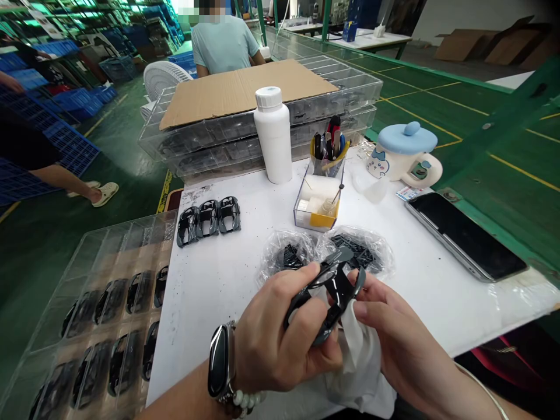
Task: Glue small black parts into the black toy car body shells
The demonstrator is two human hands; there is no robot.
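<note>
My left hand, with a smart band on its wrist, is closed around a glossy black plastic part that has an open frame shape. My right hand pinches a white cloth at the part's right side; the cloth hangs down below both hands. Just behind the part, two clear plastic bags hold small black pieces. Three similar black parts stand in a row on the white table, to the left.
At the lower left, a clear divided tray holds more black parts. Stacked trays under cardboard stand behind a white bottle. A tool box, lidded mug and phone are on the table. A person is beyond.
</note>
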